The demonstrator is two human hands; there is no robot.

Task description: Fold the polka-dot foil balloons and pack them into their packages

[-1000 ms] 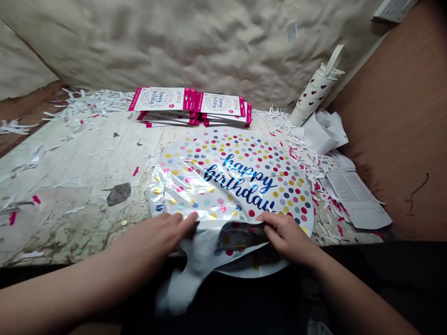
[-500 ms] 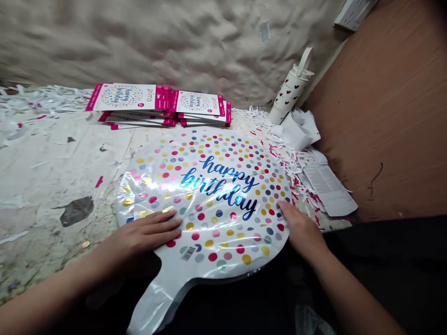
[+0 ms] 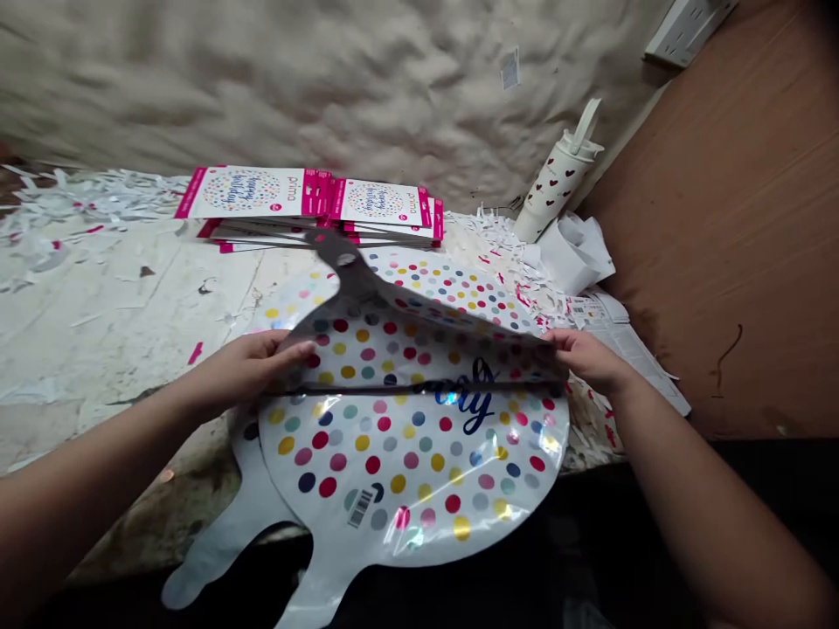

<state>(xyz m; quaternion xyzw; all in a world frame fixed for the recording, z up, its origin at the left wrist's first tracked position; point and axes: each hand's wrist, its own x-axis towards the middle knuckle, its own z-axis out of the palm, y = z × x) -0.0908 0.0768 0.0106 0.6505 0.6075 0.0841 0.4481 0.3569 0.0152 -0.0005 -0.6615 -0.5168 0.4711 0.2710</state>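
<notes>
A lumpy cream wall (image 3: pixel 262 79) is rising behind a scarred, white-stained table (image 3: pixel 111 323), and a small paper scrap (image 3: pixel 509 68) is clinging to it high up. A white socket strip (image 3: pixel 687 31) is sitting at the top right, where a brown board (image 3: pixel 708 236) is leaning in and closing off that side. Shredded paper (image 3: pixel 85 196) is littering the table's far edge. Soft, dim light is spreading evenly across the wall, while a black surface (image 3: pixel 773 507) is filling the lower right.
</notes>
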